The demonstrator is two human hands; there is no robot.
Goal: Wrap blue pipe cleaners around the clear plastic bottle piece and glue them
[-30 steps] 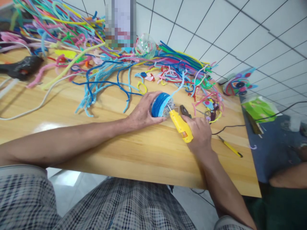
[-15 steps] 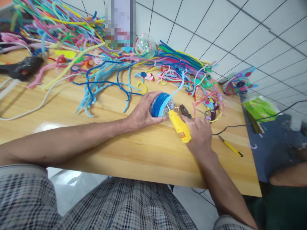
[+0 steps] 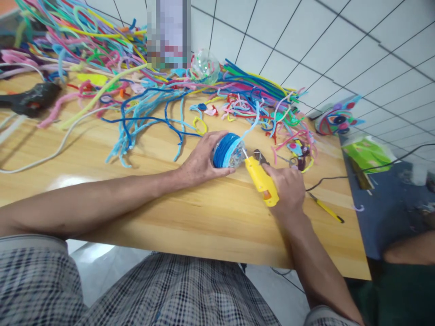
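A clear ball [image 3: 228, 151] wound with blue pipe cleaners is gripped on the worktop [image 3: 190, 213] by the left hand [image 3: 200, 160]. A yellow glue gun [image 3: 261, 181], clasped by the right hand [image 3: 288, 190], is pointed at the ball's right side.

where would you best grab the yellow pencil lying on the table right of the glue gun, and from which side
Judging by its pose, pinch the yellow pencil at mid-shaft from above, fingers across its narrow width. It lies flat on the table, thin and long, apart from the black cord and the right hand.

Bare forearms, left hand [image 3: 200, 161] and right hand [image 3: 288, 192] ungloved; grey-and-blue checked shorts, pale short sleeve edges
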